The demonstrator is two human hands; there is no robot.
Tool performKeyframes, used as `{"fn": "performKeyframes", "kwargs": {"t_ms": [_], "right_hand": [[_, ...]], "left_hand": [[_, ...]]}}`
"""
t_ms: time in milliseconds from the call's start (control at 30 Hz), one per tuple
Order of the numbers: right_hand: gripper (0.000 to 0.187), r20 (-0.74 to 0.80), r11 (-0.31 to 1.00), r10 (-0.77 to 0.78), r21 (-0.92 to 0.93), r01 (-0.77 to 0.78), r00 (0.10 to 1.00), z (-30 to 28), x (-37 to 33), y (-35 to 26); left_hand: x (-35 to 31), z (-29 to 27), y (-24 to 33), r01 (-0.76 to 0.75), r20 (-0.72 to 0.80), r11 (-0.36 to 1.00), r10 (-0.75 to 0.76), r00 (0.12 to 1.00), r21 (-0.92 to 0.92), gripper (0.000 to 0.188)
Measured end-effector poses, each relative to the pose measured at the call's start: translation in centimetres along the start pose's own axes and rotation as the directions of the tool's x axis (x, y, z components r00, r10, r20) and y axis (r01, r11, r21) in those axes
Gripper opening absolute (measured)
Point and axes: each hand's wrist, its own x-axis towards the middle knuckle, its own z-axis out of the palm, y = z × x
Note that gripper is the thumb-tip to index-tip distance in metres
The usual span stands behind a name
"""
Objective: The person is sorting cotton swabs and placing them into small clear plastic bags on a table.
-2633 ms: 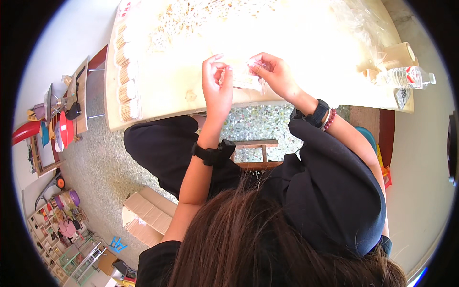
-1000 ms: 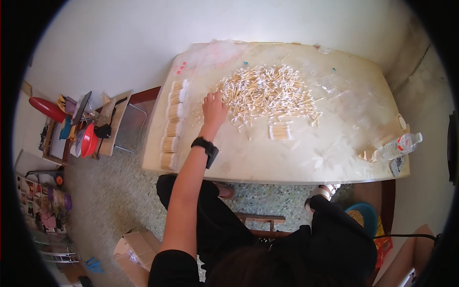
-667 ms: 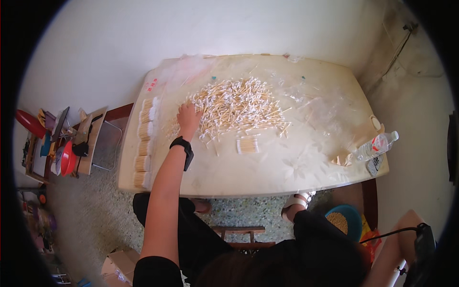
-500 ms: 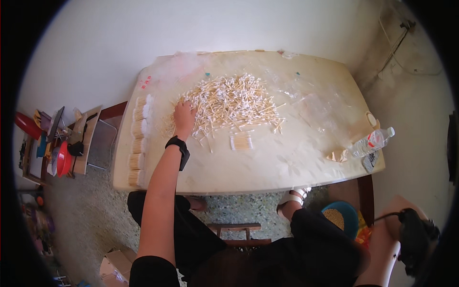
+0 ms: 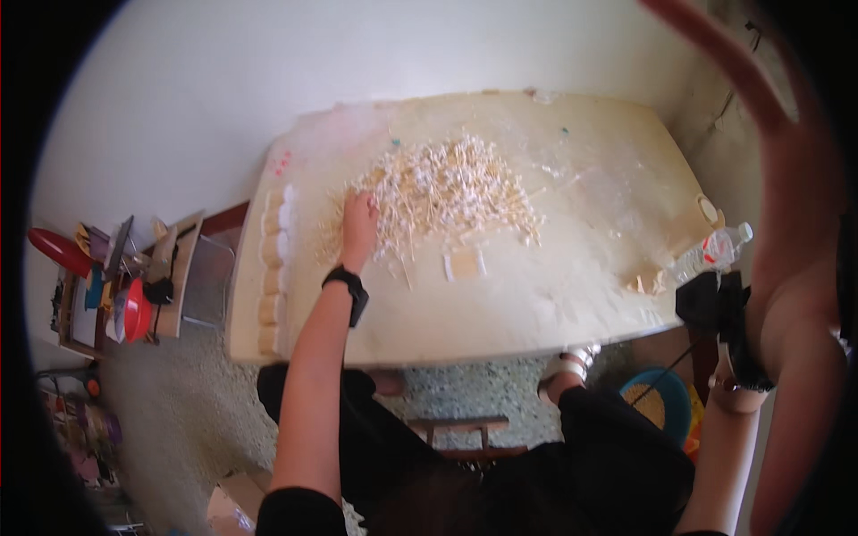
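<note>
A loose heap of cotton swabs (image 5: 456, 188) spreads over the middle of the pale table (image 5: 572, 304). At its left edge my left hand (image 5: 360, 223) rests with its fingers curled in among the swabs; what they pinch is too blurred to make out. A black watch (image 5: 349, 290) is on that wrist. My right hand (image 5: 791, 232) is raised at the right, large and blurred close to the camera, fingers spread apart. A black device (image 5: 715, 304) is strapped at its wrist. In front of the heap lies a small flat row of swabs (image 5: 465, 264).
Bundled swabs (image 5: 273, 277) line the table's left side. A clear plastic bottle (image 5: 715, 250) lies at the right edge, beside crumpled paper (image 5: 648, 283). Below are a blue basin (image 5: 672, 402) and a wooden stool (image 5: 458, 424). A red bowl (image 5: 136, 308) stands at the left.
My right hand has risen from the lower right into the upper right of the view. My left hand's fingers have curled at the heap's edge. The view has shifted slightly.
</note>
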Motion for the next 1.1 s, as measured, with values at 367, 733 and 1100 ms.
{"fn": "performKeyframes", "kwargs": {"t_ms": [367, 733, 1100], "right_hand": [[0.088, 0.087, 0.995, -0.008, 0.095, 0.0, 0.996, 1.7, 1.5, -0.3], [0.112, 0.22, 0.934, 0.144, 0.293, -0.206, 0.965, 8.9, 0.3, 6.5], [0.075, 0.273, 0.942, 0.161, -0.33, -0.064, 0.948, 20.7, -1.8, 26.2]], "left_hand": [[2.5, -3.0, 2.8, -0.032, -0.137, 0.992, 0.014, 0.99, -0.125, 0.008], [1.3, -4.8, 5.4, 0.077, -0.204, 0.69, -0.317, 0.926, -0.72, 0.01], [2.5, -0.4, 9.3, 0.134, 0.068, 0.621, -0.128, 0.989, -0.772, 0.009]]}}
